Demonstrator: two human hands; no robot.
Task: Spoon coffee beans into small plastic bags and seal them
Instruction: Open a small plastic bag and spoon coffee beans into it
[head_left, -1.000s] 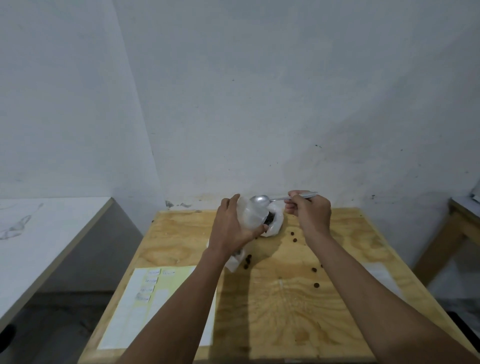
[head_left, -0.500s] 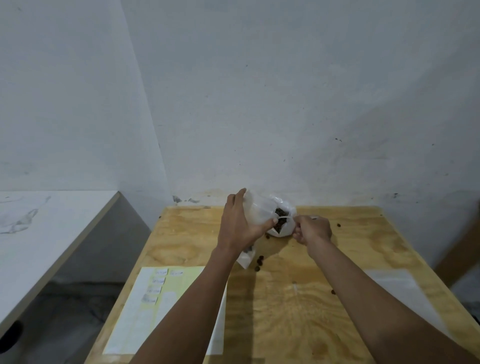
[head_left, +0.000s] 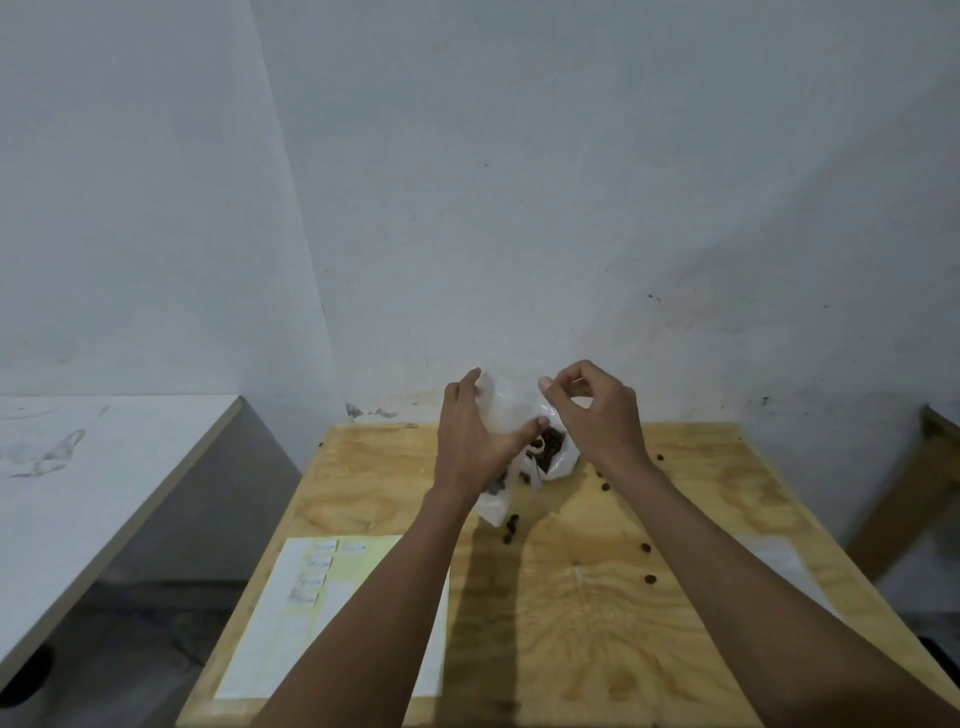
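Observation:
My left hand (head_left: 470, 441) grips a small clear plastic bag (head_left: 506, 402), held up above the far part of the wooden table (head_left: 597, 623). My right hand (head_left: 589, 410) is at the bag's upper right edge, thumb against the plastic and fingers curled, pinching it. Just behind and below lies a larger white bag of coffee beans (head_left: 556, 452), open, with dark beans showing. Loose beans (head_left: 511, 527) are scattered on the wood. I cannot make out the spoon.
A yellow and white paper sheet with small labels (head_left: 322, 577) lies at the table's front left. A pale sheet (head_left: 779, 561) lies at the right edge. A white table (head_left: 104, 467) stands to the left, a wooden frame (head_left: 924, 467) to the right. The wall is close behind.
My right hand held the spoon at the small bag, dropped to the bean bag, then rose without the spoon to the small bag's top. My left hand kept holding the bag.

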